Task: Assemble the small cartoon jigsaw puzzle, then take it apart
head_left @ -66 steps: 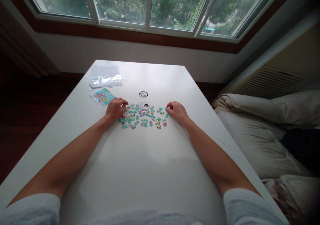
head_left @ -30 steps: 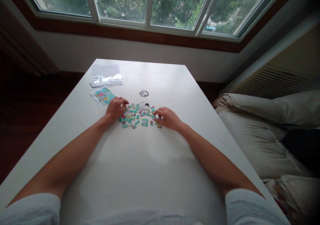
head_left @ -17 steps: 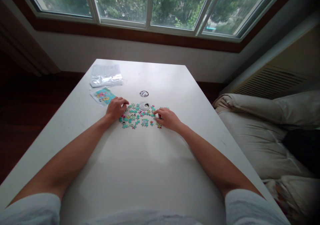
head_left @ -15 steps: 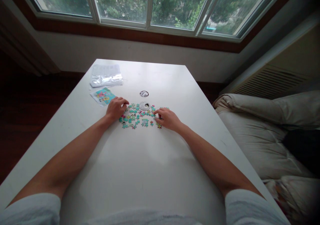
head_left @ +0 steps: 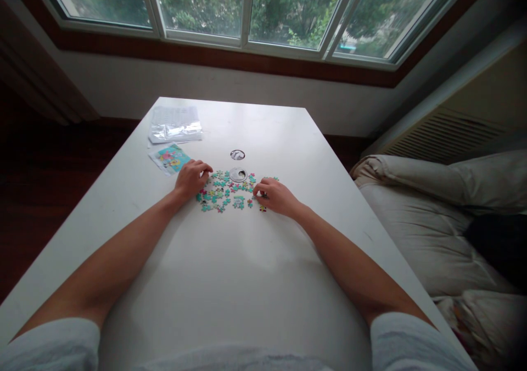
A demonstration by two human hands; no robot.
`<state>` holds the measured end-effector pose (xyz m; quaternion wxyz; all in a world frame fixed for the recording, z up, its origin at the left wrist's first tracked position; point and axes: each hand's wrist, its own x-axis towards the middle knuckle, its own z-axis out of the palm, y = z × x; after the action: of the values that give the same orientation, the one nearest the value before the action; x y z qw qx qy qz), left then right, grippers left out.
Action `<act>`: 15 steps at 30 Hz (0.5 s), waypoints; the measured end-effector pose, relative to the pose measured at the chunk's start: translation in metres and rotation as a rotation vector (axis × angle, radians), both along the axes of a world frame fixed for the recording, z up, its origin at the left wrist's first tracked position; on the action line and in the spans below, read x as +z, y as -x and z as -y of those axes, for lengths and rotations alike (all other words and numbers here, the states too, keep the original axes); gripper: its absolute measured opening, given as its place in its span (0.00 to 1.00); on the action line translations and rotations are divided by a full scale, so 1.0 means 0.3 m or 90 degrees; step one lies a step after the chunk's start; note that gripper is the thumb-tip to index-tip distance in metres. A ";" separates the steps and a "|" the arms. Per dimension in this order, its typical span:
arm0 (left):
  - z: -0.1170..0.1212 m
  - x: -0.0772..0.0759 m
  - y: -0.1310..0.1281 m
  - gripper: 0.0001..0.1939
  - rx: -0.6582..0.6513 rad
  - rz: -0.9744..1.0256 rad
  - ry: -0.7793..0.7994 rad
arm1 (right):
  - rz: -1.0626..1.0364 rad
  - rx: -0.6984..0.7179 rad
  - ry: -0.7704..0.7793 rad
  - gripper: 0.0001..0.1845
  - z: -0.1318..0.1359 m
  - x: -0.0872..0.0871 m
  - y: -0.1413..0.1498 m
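Observation:
Many small jigsaw puzzle pieces (head_left: 216, 195), mostly turquoise with bits of pink and yellow, lie spread on the white table. My left hand (head_left: 192, 178) rests at their left edge, fingers loosely bent and thumb apart, with nothing seen in it. On the right side of the spread, my right hand (head_left: 274, 194) has thumb and forefinger drawn together on a puzzle piece, largely hidden by the fingers. A small joined block of pieces (head_left: 239, 201) and a single reddish piece (head_left: 250, 202) lie left of that hand. A yellow and black piece (head_left: 262, 208) shows just below it.
A round silvery lid-like disc (head_left: 237, 174) lies at the top of the pieces, with a dark-rimmed oval (head_left: 237, 155) beyond it. A colourful picture sheet (head_left: 170, 158) and a clear plastic bag (head_left: 176, 124) are at left. A beige sofa (head_left: 420, 234) stands right of the table (head_left: 247, 283).
My right hand has moved left and nearer from the right edge of the pieces, then stayed there; its thumb and forefinger have just come closer together. My left hand has kept still.

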<state>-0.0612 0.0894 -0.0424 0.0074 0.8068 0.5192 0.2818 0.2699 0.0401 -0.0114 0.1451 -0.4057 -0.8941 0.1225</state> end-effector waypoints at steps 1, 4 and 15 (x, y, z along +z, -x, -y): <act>0.000 0.000 0.000 0.12 0.002 0.000 0.002 | -0.006 0.011 0.002 0.08 -0.003 -0.003 -0.001; 0.000 -0.001 0.000 0.12 0.002 0.003 0.005 | -0.016 0.022 0.001 0.10 -0.009 -0.010 -0.003; -0.003 -0.005 0.001 0.12 -0.001 0.000 0.004 | 0.017 -0.012 0.020 0.06 -0.001 0.022 -0.007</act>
<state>-0.0615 0.0902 -0.0439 0.0099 0.8070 0.5197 0.2802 0.2720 0.0405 -0.0048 0.1278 -0.4177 -0.8901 0.1300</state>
